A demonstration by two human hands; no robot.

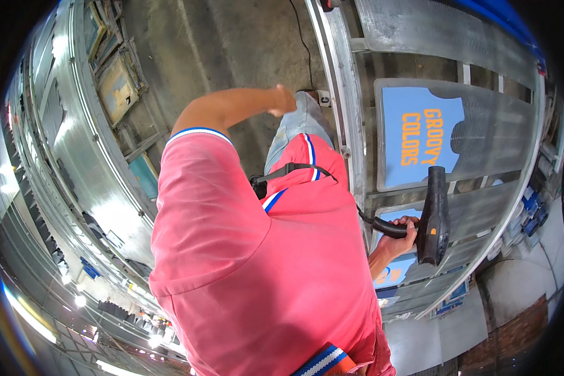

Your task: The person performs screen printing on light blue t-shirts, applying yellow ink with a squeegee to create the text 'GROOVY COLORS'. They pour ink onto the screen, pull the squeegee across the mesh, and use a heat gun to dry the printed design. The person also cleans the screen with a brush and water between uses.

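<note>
My right hand (pixel 398 241) is wrapped round the handle of a black hair dryer (pixel 435 213), held above the metal table on my right. A thick black cord leads away from its grip. Beyond the dryer lies a pale blue shirt piece (pixel 396 119) with orange lettering, flat on a board. A second blue piece (pixel 391 216) is partly hidden beneath my right hand, and a third (pixel 407 262) lies nearer. My left arm is bent across in front of me. At its end my left hand (pixel 282 101) is curled over my leg, with nothing visible in it.
A long metal rail (pixel 341 75) edges the right-hand table. Along my left runs another metal table (pixel 109 200), with wooden-edged frames (pixel 116 88) leaning under it. A thin black cable (pixel 301 34) crosses the concrete floor (pixel 225 44) of the aisle between the tables.
</note>
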